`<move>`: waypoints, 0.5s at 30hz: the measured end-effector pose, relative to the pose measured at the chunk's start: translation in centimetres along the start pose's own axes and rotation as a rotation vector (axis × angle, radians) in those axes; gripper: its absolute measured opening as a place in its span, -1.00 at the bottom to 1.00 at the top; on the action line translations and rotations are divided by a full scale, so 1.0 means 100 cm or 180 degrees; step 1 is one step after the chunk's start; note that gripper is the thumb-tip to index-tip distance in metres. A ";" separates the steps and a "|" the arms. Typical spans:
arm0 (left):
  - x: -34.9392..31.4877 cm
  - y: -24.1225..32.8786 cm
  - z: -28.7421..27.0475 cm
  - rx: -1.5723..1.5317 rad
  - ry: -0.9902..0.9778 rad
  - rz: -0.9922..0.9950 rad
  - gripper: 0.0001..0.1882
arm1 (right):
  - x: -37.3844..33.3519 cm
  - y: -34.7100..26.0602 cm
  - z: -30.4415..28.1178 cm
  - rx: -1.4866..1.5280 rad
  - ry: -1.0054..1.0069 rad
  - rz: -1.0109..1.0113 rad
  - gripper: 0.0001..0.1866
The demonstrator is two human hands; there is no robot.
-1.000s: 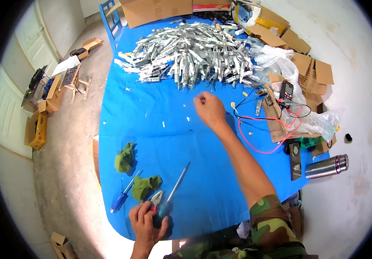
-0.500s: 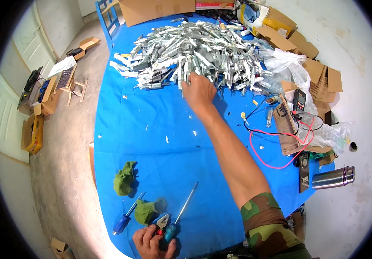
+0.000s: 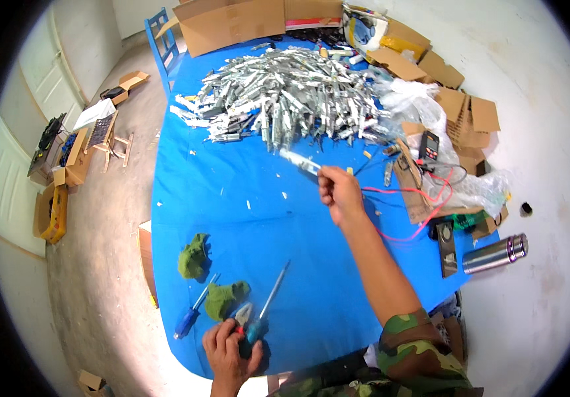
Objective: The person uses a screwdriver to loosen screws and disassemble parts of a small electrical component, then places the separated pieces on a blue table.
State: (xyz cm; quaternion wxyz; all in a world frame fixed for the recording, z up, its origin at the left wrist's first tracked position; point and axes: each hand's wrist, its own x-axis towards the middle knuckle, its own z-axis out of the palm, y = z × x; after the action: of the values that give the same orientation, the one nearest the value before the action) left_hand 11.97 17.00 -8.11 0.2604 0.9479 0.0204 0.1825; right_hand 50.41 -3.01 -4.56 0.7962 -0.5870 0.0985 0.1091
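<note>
My right hand (image 3: 342, 193) is closed on the end of a long, thin white-and-grey piece (image 3: 300, 161), holding it over the blue cloth in front of a big pile of similar pieces (image 3: 291, 92). Low on the table, my left hand (image 3: 224, 349) has its fingers curled over the red handles of a pair of pliers (image 3: 242, 313), whose jaws stick out past them. Beside its thumb lies a screwdriver with a teal handle (image 3: 254, 331) and a long shaft. A blue-handled screwdriver (image 3: 187, 323) and two green cloth pieces (image 3: 193, 257), (image 3: 224, 299) rest nearby.
Along the right side are a handheld meter (image 3: 428, 147) with red and black leads, cardboard (image 3: 412, 192), clear plastic bags (image 3: 424, 106), a dark flat device (image 3: 447, 255) and a steel flask (image 3: 495, 254). A large cardboard box (image 3: 232, 26) stands behind the pile.
My right hand has drawn back from the pile toward me and to the right, bringing one piece with it. My left hand stays by the pliers, and the view has shifted slightly.
</note>
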 end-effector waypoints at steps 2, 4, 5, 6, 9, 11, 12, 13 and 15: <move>0.000 0.005 -0.004 0.0051 0.0042 -0.0017 -0.59 | -0.041 0.011 -0.031 0.0557 -0.0109 0.0354 -0.84; -0.004 0.003 -0.001 0.0141 0.0068 -0.0025 -0.60 | -0.089 0.021 -0.056 0.1049 -0.0202 0.0617 -0.84; -0.004 0.003 0.000 0.0178 0.0131 0.0044 -0.61 | -0.115 0.023 -0.068 0.1156 -0.0199 0.0688 -0.84; -0.004 0.003 0.002 0.0217 0.0194 0.0112 -0.61 | -0.141 0.023 -0.078 0.1266 -0.0199 0.0759 -0.85; -0.004 0.006 0.006 0.0284 0.0243 0.0184 -0.60 | -0.216 0.032 -0.109 0.1174 -0.0174 0.0678 -0.82; -0.006 0.009 0.007 0.0368 0.0277 0.0218 -0.58 | -0.256 0.041 -0.128 0.1023 -0.0211 0.0638 -0.81; -0.007 0.010 0.008 0.0430 0.0310 0.0219 -0.57 | -0.272 0.045 -0.136 0.0957 -0.0239 0.0663 -0.81; -0.008 0.010 0.008 0.0514 0.0340 0.0265 -0.55 | -0.288 0.051 -0.144 0.0904 -0.0269 0.0701 -0.81; -0.010 0.010 0.011 0.0635 0.0392 0.0306 -0.58 | -0.315 0.059 -0.153 0.1018 -0.0159 0.0693 -0.84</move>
State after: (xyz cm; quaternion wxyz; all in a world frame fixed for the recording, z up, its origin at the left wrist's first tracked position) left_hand 11.36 15.43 -8.85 0.1540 0.9559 0.0091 0.2497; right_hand 18.15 -17.77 -5.40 0.8649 -0.4360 0.1577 0.1921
